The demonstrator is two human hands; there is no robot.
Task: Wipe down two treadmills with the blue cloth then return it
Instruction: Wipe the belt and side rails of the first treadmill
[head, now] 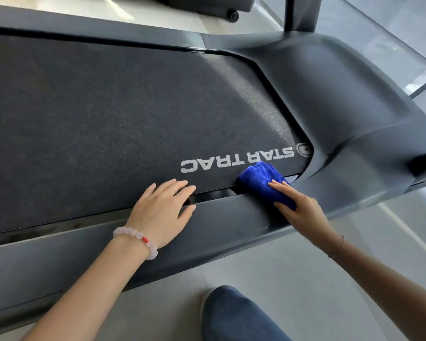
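Observation:
A dark grey treadmill (342,94) fills most of the view, its black belt (108,119) printed with white STAR TRAC lettering. The folded blue cloth (258,177) lies across the near edge of the belt and the near side rail (219,217). My right hand (298,207) presses down on the cloth with fingers laid flat over it. My left hand (162,207) rests flat, fingers spread, on the belt edge and side rail to the left of the cloth, holding nothing.
The treadmill's upright post (300,13) rises at the top right beside the motor cover. Part of another machine's base with a wheel (232,15) shows at the top. Pale floor (305,279) lies near me, with my knee in blue jeans (231,316) at the bottom.

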